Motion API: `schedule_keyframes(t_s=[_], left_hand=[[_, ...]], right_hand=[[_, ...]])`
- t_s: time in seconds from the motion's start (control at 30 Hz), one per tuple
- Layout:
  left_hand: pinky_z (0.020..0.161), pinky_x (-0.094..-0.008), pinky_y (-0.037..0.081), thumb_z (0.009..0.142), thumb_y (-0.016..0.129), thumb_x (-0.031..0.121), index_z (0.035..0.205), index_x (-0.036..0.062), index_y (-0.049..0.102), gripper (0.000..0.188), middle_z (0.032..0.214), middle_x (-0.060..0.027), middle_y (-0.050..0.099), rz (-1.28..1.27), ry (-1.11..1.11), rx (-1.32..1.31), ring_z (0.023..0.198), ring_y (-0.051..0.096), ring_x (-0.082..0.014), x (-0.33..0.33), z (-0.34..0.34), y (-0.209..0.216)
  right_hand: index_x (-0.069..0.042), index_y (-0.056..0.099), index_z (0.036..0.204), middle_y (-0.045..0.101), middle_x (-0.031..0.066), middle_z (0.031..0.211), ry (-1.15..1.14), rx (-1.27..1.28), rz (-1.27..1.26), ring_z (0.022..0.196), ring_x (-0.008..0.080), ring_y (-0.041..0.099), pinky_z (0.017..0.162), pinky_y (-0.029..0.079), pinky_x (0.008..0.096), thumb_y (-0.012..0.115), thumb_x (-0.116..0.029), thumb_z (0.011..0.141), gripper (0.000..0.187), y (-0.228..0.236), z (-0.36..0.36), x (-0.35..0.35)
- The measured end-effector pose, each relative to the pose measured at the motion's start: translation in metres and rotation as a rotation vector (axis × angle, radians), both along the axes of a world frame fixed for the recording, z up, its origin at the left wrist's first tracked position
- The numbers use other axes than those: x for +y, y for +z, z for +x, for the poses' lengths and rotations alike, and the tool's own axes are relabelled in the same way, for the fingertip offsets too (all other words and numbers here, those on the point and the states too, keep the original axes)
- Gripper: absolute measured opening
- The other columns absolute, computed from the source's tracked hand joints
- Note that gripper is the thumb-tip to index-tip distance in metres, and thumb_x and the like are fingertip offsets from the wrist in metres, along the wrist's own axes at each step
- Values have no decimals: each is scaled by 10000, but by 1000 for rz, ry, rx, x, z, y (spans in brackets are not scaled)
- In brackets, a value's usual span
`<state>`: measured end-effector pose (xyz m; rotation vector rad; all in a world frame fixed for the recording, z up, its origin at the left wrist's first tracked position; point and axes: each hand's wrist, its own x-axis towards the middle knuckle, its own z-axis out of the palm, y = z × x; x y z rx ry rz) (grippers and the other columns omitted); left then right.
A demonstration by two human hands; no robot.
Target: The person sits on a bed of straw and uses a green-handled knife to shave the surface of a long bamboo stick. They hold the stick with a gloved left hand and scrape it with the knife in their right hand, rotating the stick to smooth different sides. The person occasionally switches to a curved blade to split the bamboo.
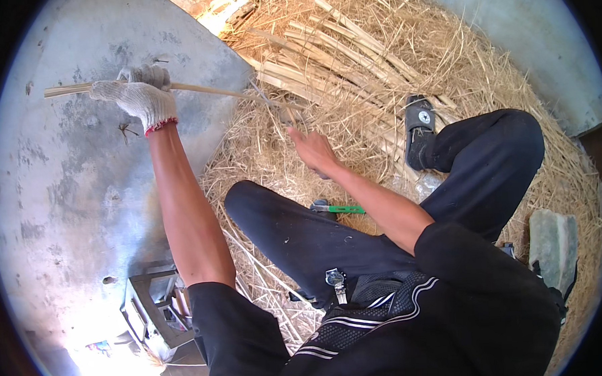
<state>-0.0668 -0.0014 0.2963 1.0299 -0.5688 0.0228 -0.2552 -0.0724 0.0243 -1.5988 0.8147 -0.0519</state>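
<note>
Shavings point(460, 53) spread beneath a fan of pale slats point(349, 55). A thin strip point(209, 90) reaches rightward over the shavings' edge, the gloved left hand point(139, 94) clasped around it near its left end; the bare right hand point(315, 151) curls near the other end, its grip unclear.

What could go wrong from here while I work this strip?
The right hand is bare beside what looks like a thin blade, so a slip might cut it. The strip gripped in the gloved left hand could splinter. The green-handled tool by the bent leg might get lost among the shavings.
</note>
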Motion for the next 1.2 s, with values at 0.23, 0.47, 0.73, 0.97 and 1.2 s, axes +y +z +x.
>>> schedule_keyframes(t_s=[0.23, 0.47, 0.73, 0.97, 1.2], left_hand=[[416, -300, 103, 757, 214, 927, 543, 170, 200, 787, 467, 25, 144, 21, 49, 40, 425, 112, -146, -8, -13, 12], [434, -297, 116, 708, 134, 958, 584, 163, 202, 807, 491, 18, 148, 75, 94, 22, 458, 116, -152, -24, -17, 14], [439, -302, 117, 726, 166, 945, 569, 161, 206, 801, 489, 20, 154, 90, 34, 8, 458, 116, -151, -41, -20, 16], [433, -302, 117, 727, 215, 943, 549, 167, 202, 796, 474, 23, 155, 82, -15, -62, 440, 117, -146, -30, -15, 14], [429, -292, 91, 746, 197, 930, 551, 171, 195, 784, 459, 23, 146, 49, -6, 0, 442, 95, -143, -29, -13, 14]], right_hand=[[-59, 513, 596, 494, 47, 541, -29, 48, -109, 462, 180, 460, 444, 389, 378, 371, -597, 979, 676, -24, -7, -3], [-3, 612, 674, 575, 135, 631, -95, 222, -53, 568, 207, 566, 598, 464, 463, 378, -675, 936, 758, -80, -28, -22], [-56, 499, 560, 532, 108, 569, -81, 11, 71, 481, 195, 483, 517, 412, 440, 394, -686, 932, 738, -39, 1, -10], [40, 624, 697, 603, 189, 646, -215, 255, 163, 516, 266, 594, 487, 452, 439, 435, -646, 926, 747, -87, -38, -13], [52, 680, 879, 670, 282, 913, -112, 148, 12, 904, 404, 646, 849, 474, 490, 410, -673, 910, 775, -77, -19, -4]])
